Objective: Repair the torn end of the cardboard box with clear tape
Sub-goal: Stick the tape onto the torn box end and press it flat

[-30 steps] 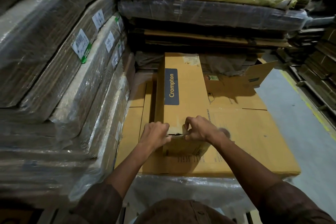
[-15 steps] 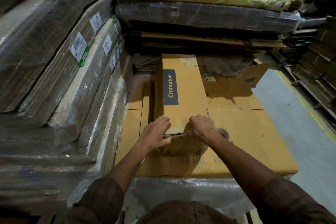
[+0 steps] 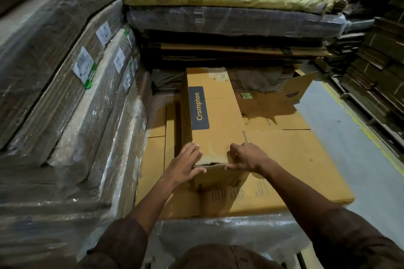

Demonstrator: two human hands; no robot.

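the long crompton box (image 3: 215, 113) lies on a flat cardboard sheet (image 3: 301, 166), its torn near end (image 3: 208, 162) gaping. the left hand (image 3: 185, 165) lies flat and released against the left corner; the right hand (image 3: 246, 157) pinches the right corner. plastic-wrapped cardboard bundles (image 3: 65, 98) are stacked to the left.

Long tan cardboard box (image 3: 215, 113), lying flat on flattened cartons (image 3: 290, 164), near end torn
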